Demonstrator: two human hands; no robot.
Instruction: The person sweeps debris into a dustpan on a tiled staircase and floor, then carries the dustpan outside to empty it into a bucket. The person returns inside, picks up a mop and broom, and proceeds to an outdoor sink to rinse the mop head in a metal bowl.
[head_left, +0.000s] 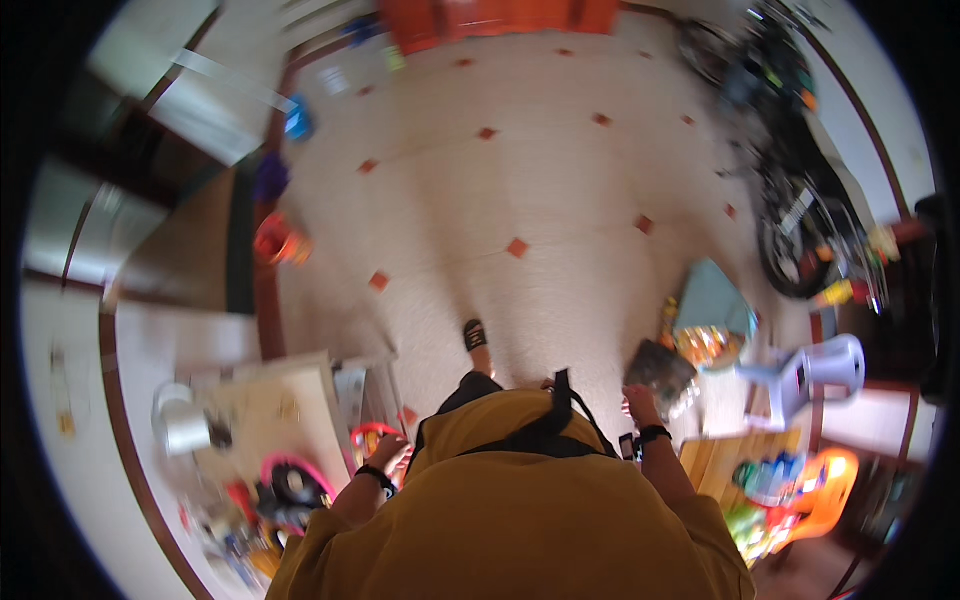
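My left hand (390, 454) hangs low beside my body, near a red plastic basket or tub (371, 433); its fingers are curled and blurred. On the other side, my right hand (640, 403) is near a dark bag (660, 371) on the floor, and whether they touch cannot be told. Nothing can be made out in either hand. Both wrists wear dark bands. My sandalled foot (475, 336) stands on the tiled floor (517, 300).
A motorcycle (795, 172) stands by the wall at right. Near it are a teal sack (709, 300) and a pale plastic stool (814, 371). At left are an orange bucket (276, 240) and a cluttered table (255, 405); a wooden table (705, 465) holds colourful items.
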